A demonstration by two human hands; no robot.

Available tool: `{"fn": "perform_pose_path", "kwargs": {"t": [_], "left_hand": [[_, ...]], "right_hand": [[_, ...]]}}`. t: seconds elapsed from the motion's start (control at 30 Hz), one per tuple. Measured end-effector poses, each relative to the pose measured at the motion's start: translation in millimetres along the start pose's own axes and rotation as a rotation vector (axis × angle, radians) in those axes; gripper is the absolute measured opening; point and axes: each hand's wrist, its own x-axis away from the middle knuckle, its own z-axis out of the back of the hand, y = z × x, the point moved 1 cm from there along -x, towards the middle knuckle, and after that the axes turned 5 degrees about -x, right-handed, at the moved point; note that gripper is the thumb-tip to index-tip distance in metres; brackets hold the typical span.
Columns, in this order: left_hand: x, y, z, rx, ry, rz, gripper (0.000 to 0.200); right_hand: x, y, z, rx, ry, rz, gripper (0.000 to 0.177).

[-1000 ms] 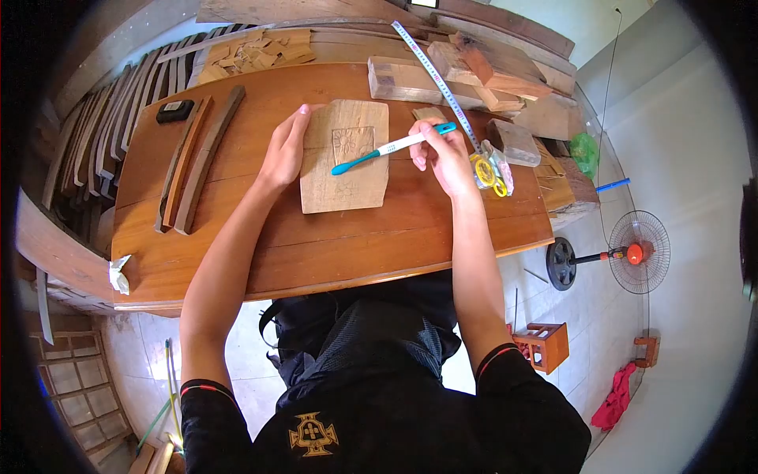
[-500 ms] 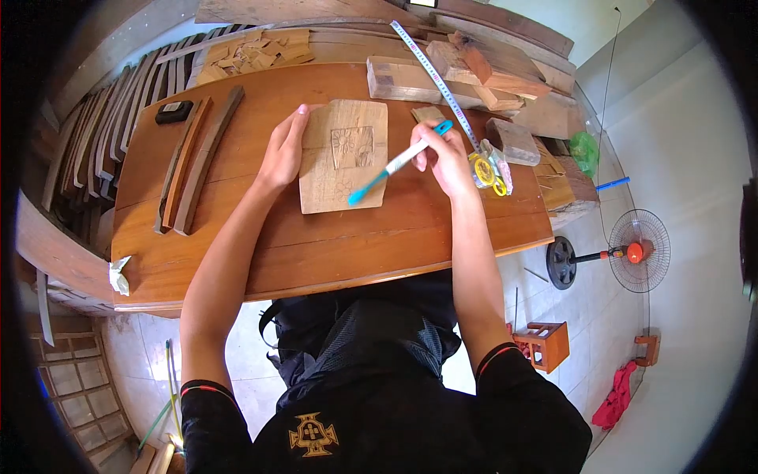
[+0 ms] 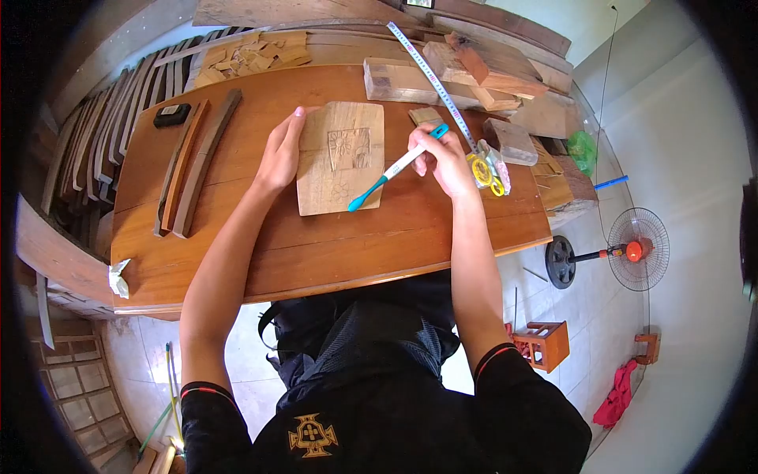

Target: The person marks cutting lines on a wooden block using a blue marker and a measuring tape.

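A wooden board (image 3: pixel 341 162) with a carved square of flower patterns lies on the table in front of me. My left hand (image 3: pixel 281 152) grips its left edge, with the thumb along the upper side. My right hand (image 3: pixel 442 160) is closed around a white and teal toothbrush (image 3: pixel 404 160), held slantwise. Its lower teal end hangs over the board's bottom right corner. Just right of that hand lie a yellow roll of tape (image 3: pixel 480 170) and a small plastic packet (image 3: pixel 495 163).
An extended tape measure (image 3: pixel 433 77) slants across the table's far right, by stacked wood blocks (image 3: pixel 422 83). Wooden strips (image 3: pixel 207 162) and a small black case (image 3: pixel 172 114) lie on the left. Crumpled paper (image 3: pixel 118 278) sits at the near left corner. A fan (image 3: pixel 638 250) stands right.
The toothbrush's lower end has moved slightly down and right across the board, toward its bottom right corner. My left hand keeps its hold on the board.
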Motion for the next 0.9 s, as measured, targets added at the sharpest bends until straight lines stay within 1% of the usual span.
{"fn": "perform_pose_path", "kwargs": {"t": [0.1,0.13,0.23,0.27,0.37,0.57,0.6,0.7,0.83,0.9], "left_hand": [[1,3,-1,0.012,-0.005,0.005,0.057],[2,5,-1,0.009,-0.009,0.007,0.057],[0,2,0,-0.020,-0.010,-0.002,0.057],[0,0,1,-0.033,-0.008,-0.005,0.057],[-1,-2,1,-0.003,-0.014,-0.018,0.056],[1,2,-1,0.017,-0.010,-0.021,0.056],[1,3,-1,0.013,-0.009,-0.021,0.056],[1,1,-1,0.000,0.000,-0.028,0.055],[-2,-3,0,-0.008,0.009,-0.033,0.055],[-1,-2,0,0.003,0.002,-0.034,0.055]], "right_hand": [[-4,1,9,-0.122,0.008,0.080,0.023],[-4,-2,7,-0.104,0.030,0.109,0.023],[2,-2,3,0.003,-0.021,0.000,0.026],[2,-4,-3,0.021,-0.009,-0.006,0.027],[-3,1,7,-0.046,-0.005,0.054,0.021],[0,1,5,0.019,-0.020,0.009,0.024],[-1,3,6,-0.009,0.001,0.045,0.027],[-2,-2,7,-0.072,0.018,0.041,0.021],[1,0,3,0.016,-0.038,-0.001,0.021],[-2,2,6,-0.035,-0.030,0.031,0.022]]}}
